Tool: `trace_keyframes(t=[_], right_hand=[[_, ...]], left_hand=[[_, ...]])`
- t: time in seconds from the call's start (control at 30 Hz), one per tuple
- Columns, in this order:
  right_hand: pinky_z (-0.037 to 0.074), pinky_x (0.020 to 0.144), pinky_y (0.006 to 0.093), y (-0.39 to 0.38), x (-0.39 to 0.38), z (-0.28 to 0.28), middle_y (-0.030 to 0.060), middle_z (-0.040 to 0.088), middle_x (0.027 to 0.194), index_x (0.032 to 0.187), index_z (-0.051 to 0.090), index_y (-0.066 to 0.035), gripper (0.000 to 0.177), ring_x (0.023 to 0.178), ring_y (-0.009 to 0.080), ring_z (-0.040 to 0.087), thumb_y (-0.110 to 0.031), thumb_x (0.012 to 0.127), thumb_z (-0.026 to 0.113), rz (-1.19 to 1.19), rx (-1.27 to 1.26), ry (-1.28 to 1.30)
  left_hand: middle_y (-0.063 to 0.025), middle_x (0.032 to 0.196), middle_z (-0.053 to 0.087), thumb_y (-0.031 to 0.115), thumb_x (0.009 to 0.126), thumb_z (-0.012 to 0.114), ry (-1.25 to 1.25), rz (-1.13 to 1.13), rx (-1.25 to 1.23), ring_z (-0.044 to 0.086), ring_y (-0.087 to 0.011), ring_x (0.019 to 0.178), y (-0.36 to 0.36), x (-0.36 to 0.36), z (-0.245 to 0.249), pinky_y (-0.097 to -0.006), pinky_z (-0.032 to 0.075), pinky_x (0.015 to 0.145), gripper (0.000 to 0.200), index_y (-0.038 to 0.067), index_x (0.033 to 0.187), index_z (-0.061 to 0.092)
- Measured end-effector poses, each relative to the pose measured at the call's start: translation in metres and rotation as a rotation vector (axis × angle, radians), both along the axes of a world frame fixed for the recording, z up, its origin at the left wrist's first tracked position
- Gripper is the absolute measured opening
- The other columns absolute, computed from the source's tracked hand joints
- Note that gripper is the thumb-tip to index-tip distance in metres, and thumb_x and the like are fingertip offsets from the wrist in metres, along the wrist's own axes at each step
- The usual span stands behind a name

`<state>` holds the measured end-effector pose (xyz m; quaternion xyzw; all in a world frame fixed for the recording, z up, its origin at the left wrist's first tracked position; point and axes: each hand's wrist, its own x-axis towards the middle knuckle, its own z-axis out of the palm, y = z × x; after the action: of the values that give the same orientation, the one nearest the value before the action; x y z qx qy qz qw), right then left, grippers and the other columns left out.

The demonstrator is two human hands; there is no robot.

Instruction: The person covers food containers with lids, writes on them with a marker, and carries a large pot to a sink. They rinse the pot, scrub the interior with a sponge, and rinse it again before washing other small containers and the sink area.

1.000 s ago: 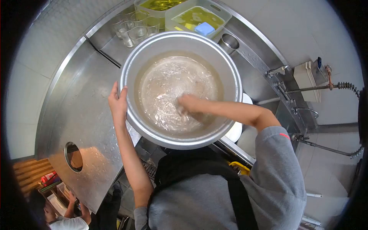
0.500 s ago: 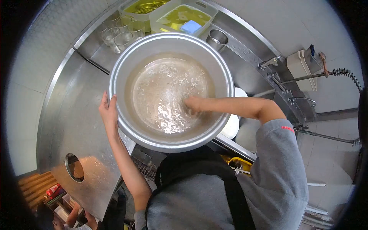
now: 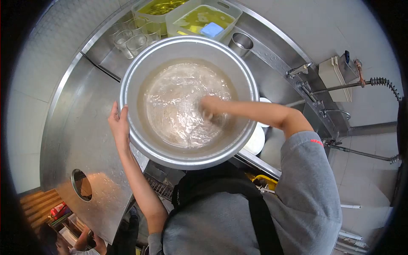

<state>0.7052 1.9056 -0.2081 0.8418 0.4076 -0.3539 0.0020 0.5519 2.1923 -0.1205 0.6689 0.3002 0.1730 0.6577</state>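
Observation:
A large round metal pot fills the middle of the view, tilted toward me and holding shallow cloudy water. On its left side my left hand grips the rim, thumb and fingers against the outer edge. My right hand reaches over the right rim down to the water, fingers curled and smeared by motion. Something greyish shows under those fingers, too blurred to name. Ripples and bright reflections cover the water around it.
Behind the pot stand several clear glasses, a plastic tub of yellowish liquid with a blue sponge, and a metal cup. White plates sit in the sink at right, below taps. Another person's hand shows lower left.
My right hand has shifted slightly left and up across the water, and its blur is stronger. The pot and my left hand have moved a touch left.

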Motion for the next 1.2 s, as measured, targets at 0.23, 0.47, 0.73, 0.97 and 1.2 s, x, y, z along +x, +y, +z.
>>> trace_keyframes(t=[0.23, 0.47, 0.73, 0.97, 1.2], right_hand=[[0.051, 0.056, 0.0387, -0.018, 0.074, 0.002, 0.0178, 0.061, 0.086, 0.095, 0.06, -0.001, 0.032, 0.079, 0.0294, 0.062, -0.008, 0.065, 0.067, -0.493, -0.208, -0.045], [0.049, 0.07, 0.0432, 0.167, 0.104, -0.052, 0.0214, 0.06, 0.084, 0.083, 0.061, -0.001, 0.023, 0.079, 0.0351, 0.06, -0.008, 0.062, 0.064, -0.349, 0.514, -0.504], [0.047, 0.066, 0.0423, 0.088, -0.105, -0.026, 0.0183, 0.053, 0.079, 0.078, 0.05, -0.002, 0.013, 0.078, 0.0329, 0.055, -0.011, 0.07, 0.055, 0.517, 0.815, -0.044], [0.048, 0.064, 0.0406, -0.042, 0.059, -0.02, 0.0197, 0.06, 0.078, 0.087, 0.06, 0.0, 0.02, 0.073, 0.0304, 0.06, -0.011, 0.073, 0.054, -0.096, 0.109, -0.108], [0.049, 0.063, 0.0409, 0.157, 0.086, -0.037, 0.0189, 0.061, 0.072, 0.072, 0.063, -0.002, 0.01, 0.069, 0.0305, 0.061, -0.007, 0.065, 0.058, -0.246, 0.522, -0.485]], left_hand=[[-0.0195, 0.118, 0.049, 0.01, 0.082, 0.054, -0.028, 0.026, 0.104, 0.049, -0.0185, 0.106, 0.01, 0.0, -0.018, -0.0277, 0.036, 0.09, 0.051, -0.01, 0.125, 0.035], [-0.0198, 0.118, 0.048, 0.007, 0.082, 0.053, -0.031, -0.011, 0.064, 0.05, -0.0181, 0.105, 0.007, -0.003, -0.01, -0.027, 0.037, 0.089, 0.051, -0.012, 0.124, 0.033], [-0.0169, 0.112, 0.053, 0.006, 0.082, 0.054, -0.067, 0.074, 0.109, 0.053, -0.0165, 0.098, 0.001, -0.001, -0.013, -0.0257, 0.039, 0.085, 0.048, -0.012, 0.123, 0.037], [-0.0135, 0.105, 0.057, 0.006, 0.081, 0.054, -0.118, 0.023, 0.009, 0.055, -0.0131, 0.091, 0.0, -0.004, -0.007, -0.0242, 0.041, 0.08, 0.046, -0.01, 0.122, 0.038], [-0.0136, 0.106, 0.057, 0.007, 0.081, 0.053, -0.105, -0.01, 0.001, 0.054, -0.0131, 0.092, 0.003, -0.004, -0.008, -0.0242, 0.041, 0.08, 0.045, -0.009, 0.122, 0.04]])
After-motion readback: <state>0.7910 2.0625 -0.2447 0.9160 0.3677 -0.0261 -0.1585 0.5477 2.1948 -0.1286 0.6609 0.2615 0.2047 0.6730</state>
